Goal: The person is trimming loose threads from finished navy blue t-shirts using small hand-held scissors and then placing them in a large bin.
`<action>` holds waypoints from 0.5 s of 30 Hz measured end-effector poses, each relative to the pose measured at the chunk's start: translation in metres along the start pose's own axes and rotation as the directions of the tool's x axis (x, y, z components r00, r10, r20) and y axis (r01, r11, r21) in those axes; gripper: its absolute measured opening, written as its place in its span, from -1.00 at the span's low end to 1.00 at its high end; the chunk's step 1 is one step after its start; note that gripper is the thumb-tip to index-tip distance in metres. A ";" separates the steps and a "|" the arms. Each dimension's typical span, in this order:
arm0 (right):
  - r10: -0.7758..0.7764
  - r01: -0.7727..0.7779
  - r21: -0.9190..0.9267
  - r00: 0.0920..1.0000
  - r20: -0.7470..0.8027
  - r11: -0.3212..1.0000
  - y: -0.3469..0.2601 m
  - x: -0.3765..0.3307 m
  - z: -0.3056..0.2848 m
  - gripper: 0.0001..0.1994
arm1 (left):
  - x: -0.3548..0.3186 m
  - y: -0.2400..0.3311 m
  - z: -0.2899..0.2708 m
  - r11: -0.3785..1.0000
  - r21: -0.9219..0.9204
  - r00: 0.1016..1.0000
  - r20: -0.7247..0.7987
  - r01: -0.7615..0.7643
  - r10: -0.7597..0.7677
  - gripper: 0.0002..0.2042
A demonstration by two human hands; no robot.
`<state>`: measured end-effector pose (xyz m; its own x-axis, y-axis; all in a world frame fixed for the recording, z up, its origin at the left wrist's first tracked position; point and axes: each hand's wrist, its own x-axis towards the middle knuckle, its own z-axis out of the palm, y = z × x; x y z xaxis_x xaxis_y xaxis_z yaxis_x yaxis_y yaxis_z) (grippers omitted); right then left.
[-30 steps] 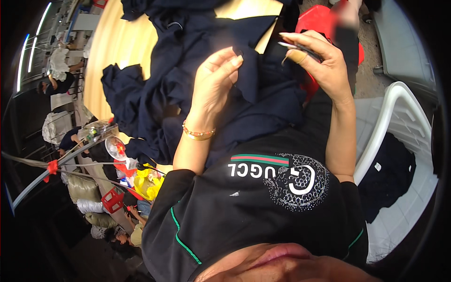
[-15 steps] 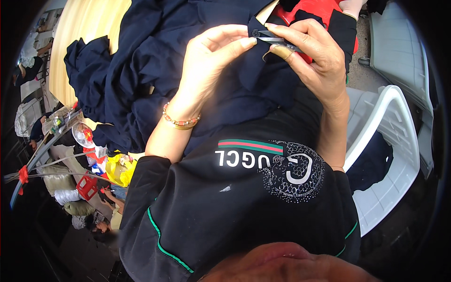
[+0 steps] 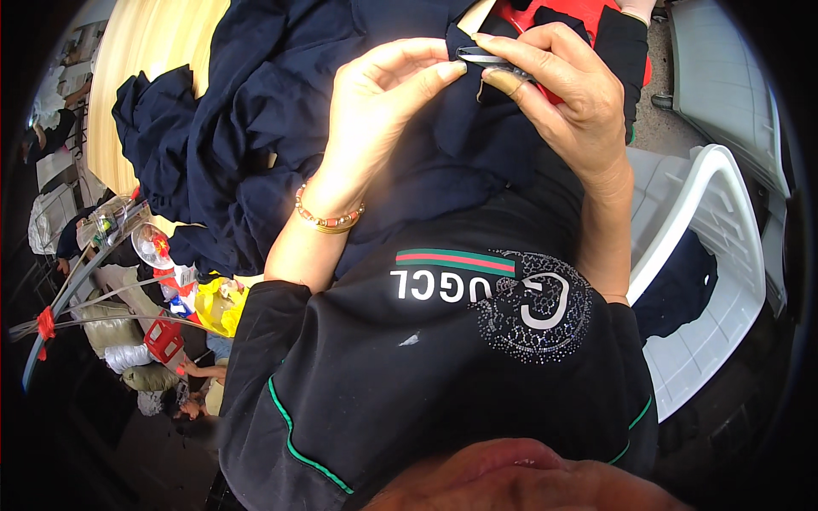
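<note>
My left hand (image 3: 375,106) pinches a small edge of dark navy cloth (image 3: 290,111) between thumb and fingers. In my right hand (image 3: 571,98) is a small pair of thread snips (image 3: 482,59). Their metal blades point left, and the tips are at the cloth edge beside my left fingertips. A yellowish covering (image 3: 504,80) wraps the right thumb. Below the snips hangs a short thin strand. The rest of the navy cloth lies in loose folds over the table and toward my lap.
Under the cloth is a light wooden table (image 3: 128,111). At the right stands a white plastic basket (image 3: 733,183) with dark cloth inside. Something red (image 3: 524,13) lies beyond my right hand. A yellow bag (image 3: 220,305) and people at work are on the left.
Both hands have shifted slightly up and left with the cloth edge. The snips' blades are closer together, and their tips are nearer my left fingertips.
</note>
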<state>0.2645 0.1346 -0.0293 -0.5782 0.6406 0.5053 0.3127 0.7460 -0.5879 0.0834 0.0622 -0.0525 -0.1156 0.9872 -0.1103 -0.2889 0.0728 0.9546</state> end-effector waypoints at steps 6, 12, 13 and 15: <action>0.011 -0.011 -0.009 1.000 -0.003 1.000 -0.003 -0.003 0.001 -0.64 | -0.003 0.000 0.002 0.999 0.036 1.000 -0.001 0.010 -0.010 -0.80; 0.011 -0.011 0.004 1.000 -0.027 1.000 0.006 -0.006 0.003 -0.70 | 0.000 0.007 0.001 0.998 -0.026 0.999 0.015 0.050 -0.049 -0.76; 0.048 -0.046 0.049 0.998 -0.032 0.998 0.010 -0.009 0.006 -0.71 | 0.001 0.005 -0.002 0.999 -0.017 0.999 0.020 0.047 -0.047 -0.76; 0.085 -0.066 0.186 0.992 -0.093 0.980 0.011 -0.004 0.010 -0.72 | 0.007 0.004 -0.003 0.985 -0.162 0.998 0.025 0.057 -0.053 -0.66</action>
<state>0.2630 0.1384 -0.0441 -0.4773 0.7155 0.5101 0.2049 0.6552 -0.7271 0.0787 0.0687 -0.0505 -0.0762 0.9851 -0.1539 -0.4453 0.1045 0.8893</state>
